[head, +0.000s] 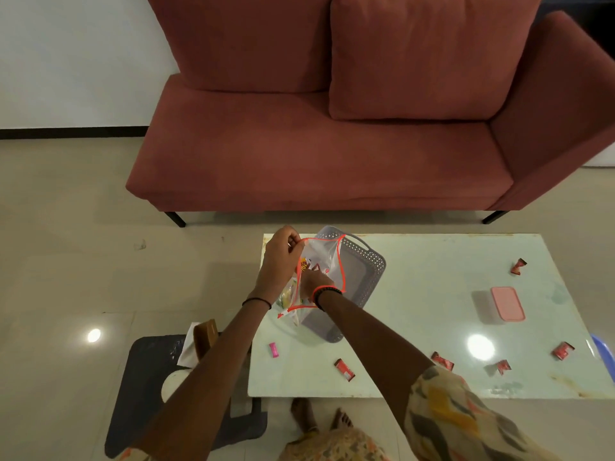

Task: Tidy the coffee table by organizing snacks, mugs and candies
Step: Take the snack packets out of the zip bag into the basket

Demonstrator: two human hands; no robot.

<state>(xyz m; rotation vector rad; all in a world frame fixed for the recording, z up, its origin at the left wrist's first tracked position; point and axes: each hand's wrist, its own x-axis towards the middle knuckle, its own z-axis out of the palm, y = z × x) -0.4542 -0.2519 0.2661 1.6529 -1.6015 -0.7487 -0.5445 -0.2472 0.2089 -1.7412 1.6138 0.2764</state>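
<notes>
Your left hand (279,257) is pinching the red-trimmed rim of the clear zip bag (317,277), fingers closed on its far left corner. Your right hand (316,281) is reaching down inside the mouth; its fingers are hidden, so their grip cannot be told. The bag is standing mouth-up at the table's (432,294) left end, its opening running away from you, against the grey basket (362,274). Contents are showing only as blurred yellow and red. Red candy wrappers (344,370) are lying scattered nearer you; a pink-lidded box (507,303) is sitting to the right.

glossy table top (416,294), clear plastic bag (324,257), perforated plastic basket (369,261)
</notes>
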